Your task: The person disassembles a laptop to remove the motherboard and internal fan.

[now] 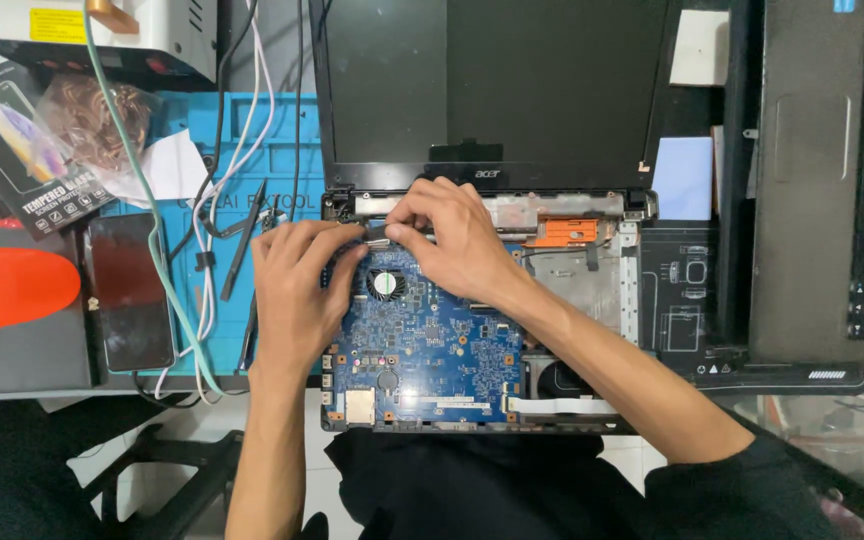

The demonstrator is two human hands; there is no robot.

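Observation:
An opened black laptop [482, 100] lies before me with its dark screen tilted back and its blue motherboard [432, 350] bared. My left hand [297, 290] rests on the board's left side, fingertips pinching a small silvery part [376, 236] near the hinge edge. From the right, my right hand [452, 235] meets it, with thumb and forefinger closed on the same small part, just above the round cooling fan [385, 284]. An orange copper heat-sink piece [564, 232] sits right of my right hand.
A blue work mat [282, 160] with cables and black tweezers [244, 250] lies at left, beside a dark phone [130, 290] and an orange object [7, 285]. Another laptop's palm rest and keyboard [832, 180] stand at right. A pale blue pad [684, 178] lies near the hinge.

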